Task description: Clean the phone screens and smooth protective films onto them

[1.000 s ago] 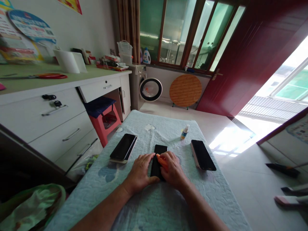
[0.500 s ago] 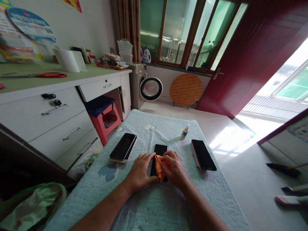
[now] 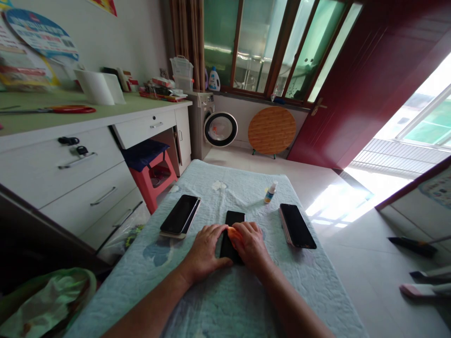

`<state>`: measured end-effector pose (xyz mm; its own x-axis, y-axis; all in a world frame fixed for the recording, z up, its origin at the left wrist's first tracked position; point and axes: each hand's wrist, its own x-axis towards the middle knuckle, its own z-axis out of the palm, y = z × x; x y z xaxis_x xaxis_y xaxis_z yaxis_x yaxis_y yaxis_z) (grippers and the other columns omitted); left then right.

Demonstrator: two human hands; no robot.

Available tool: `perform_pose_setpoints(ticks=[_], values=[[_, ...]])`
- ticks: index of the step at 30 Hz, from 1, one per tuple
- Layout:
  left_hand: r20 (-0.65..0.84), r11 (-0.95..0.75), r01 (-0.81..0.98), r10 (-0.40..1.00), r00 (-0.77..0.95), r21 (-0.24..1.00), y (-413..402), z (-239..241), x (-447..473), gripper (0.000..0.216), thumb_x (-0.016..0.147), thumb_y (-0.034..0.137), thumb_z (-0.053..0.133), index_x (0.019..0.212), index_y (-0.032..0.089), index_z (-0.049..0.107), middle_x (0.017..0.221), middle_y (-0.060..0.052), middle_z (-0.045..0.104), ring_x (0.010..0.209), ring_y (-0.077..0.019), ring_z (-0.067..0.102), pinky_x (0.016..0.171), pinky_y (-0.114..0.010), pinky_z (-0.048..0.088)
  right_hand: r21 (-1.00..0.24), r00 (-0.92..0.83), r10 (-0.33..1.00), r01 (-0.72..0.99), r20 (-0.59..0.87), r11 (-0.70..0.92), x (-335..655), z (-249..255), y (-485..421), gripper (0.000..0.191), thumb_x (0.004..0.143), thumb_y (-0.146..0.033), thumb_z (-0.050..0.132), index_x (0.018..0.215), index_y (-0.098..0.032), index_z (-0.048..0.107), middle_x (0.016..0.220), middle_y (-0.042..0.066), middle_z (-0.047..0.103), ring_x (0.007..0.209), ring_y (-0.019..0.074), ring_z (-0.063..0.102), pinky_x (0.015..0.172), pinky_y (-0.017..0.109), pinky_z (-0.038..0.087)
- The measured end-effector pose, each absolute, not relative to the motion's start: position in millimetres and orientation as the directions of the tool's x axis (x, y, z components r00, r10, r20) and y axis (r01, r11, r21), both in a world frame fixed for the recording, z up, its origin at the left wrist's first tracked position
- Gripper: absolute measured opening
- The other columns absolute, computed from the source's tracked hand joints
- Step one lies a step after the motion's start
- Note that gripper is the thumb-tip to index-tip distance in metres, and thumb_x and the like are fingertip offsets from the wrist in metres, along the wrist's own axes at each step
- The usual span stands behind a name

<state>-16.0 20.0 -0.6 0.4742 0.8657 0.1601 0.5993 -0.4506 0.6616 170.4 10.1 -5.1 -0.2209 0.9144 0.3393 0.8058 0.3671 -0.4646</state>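
Observation:
A black smartphone (image 3: 228, 249) lies flat on the pale blue quilted cover (image 3: 225, 300), right in front of me. My left hand (image 3: 206, 251) steadies it along the left edge, fingertips near the upper part and thumb by the lower part. Bunched under the fingers of my right hand (image 3: 252, 244) is an orange cloth (image 3: 233, 232), pressed on the phone's screen. My right hand hides much of the cloth and the phone's right side. To the left sit stacked phones (image 3: 180, 214), and to the right is another stack of phones (image 3: 299, 226).
A small spray bottle (image 3: 270, 193) stands upright beyond my right hand. Left of the covered table are a red stool (image 3: 155, 183) and a white desk (image 3: 84, 173). A green-rimmed bin (image 3: 92, 281) sits at lower left. Farther back, the washing machine door (image 3: 221, 129) hangs open.
My right hand has closed over the orange cloth and bunched it upward on the phone, baring more of the lower screen. My left hand stays in place.

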Motion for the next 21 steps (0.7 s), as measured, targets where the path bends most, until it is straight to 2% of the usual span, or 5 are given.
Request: perform_pose_setpoints(ticks=[5, 10, 13, 16, 21], values=[[0.166, -0.450, 0.588, 0.866, 0.472, 0.672, 20.3, -0.6, -16.0, 0.082, 0.060, 0.041, 0.083, 0.132, 0.022, 0.048, 0.128, -0.011, 0.056, 0.117, -0.0332, 0.049, 0.102, -0.050, 0.037, -0.483, -0.090, 0.932, 0.835, 0.352, 0.263, 170.0, -6.5, 12.3, 0.014, 0.086, -0.029, 0.063, 0.098, -0.022, 0.063, 0.095, 0.004, 0.058, 0.089, 0.0193, 0.048, 0.082, 0.031, 0.037], [0.161, -0.448, 0.596, 0.867, 0.471, 0.667, 20.0, -4.3, -16.5, 0.084, 0.060, 0.043, 0.083, 0.133, 0.021, 0.047, 0.130, -0.012, 0.055, 0.120, -0.0340, 0.049, 0.103, -0.051, 0.036, -0.452, -0.239, 0.917, 0.812, 0.319, 0.369, 169.4, 1.7, 10.7, 0.017, 0.093, -0.026, 0.054, 0.084, -0.023, 0.068, 0.085, 0.003, 0.056, 0.081, 0.0156, 0.047, 0.074, 0.027, 0.036], [0.160, -0.441, 0.603, 0.873, 0.461, 0.665, 19.8, -6.0, -17.1, 0.086, 0.060, 0.046, 0.082, 0.134, 0.020, 0.047, 0.131, -0.014, 0.055, 0.120, -0.0344, 0.049, 0.104, -0.051, 0.036, -0.423, -0.371, 0.877, 0.772, 0.306, 0.474, 170.5, 11.2, 4.4, 0.012, 0.088, -0.022, 0.057, 0.091, -0.024, 0.069, 0.089, 0.003, 0.056, 0.084, 0.0162, 0.048, 0.079, 0.030, 0.036], [0.162, -0.436, 0.604, 0.876, 0.453, 0.667, 20.0, -6.7, -17.7, 0.086, 0.060, 0.047, 0.082, 0.134, 0.019, 0.047, 0.131, -0.013, 0.056, 0.119, -0.0336, 0.050, 0.104, -0.050, 0.037, -0.425, -0.467, 0.838, 0.722, 0.283, 0.546, 171.2, 18.2, -1.4, 0.024, 0.084, -0.017, 0.059, 0.104, -0.026, 0.068, 0.093, 0.003, 0.056, 0.086, 0.0167, 0.049, 0.081, 0.031, 0.036], [0.163, -0.440, 0.603, 0.874, 0.459, 0.665, 20.9, -8.6, -18.5, 0.085, 0.061, 0.047, 0.082, 0.133, 0.018, 0.048, 0.131, -0.014, 0.056, 0.120, -0.0338, 0.050, 0.104, -0.050, 0.036, -0.455, -0.466, 0.835, 0.700, 0.292, 0.550, 171.3, 13.2, 0.4, 0.024, 0.089, -0.015, 0.052, 0.105, -0.026, 0.066, 0.091, 0.003, 0.058, 0.084, 0.0154, 0.051, 0.081, 0.028, 0.037]])
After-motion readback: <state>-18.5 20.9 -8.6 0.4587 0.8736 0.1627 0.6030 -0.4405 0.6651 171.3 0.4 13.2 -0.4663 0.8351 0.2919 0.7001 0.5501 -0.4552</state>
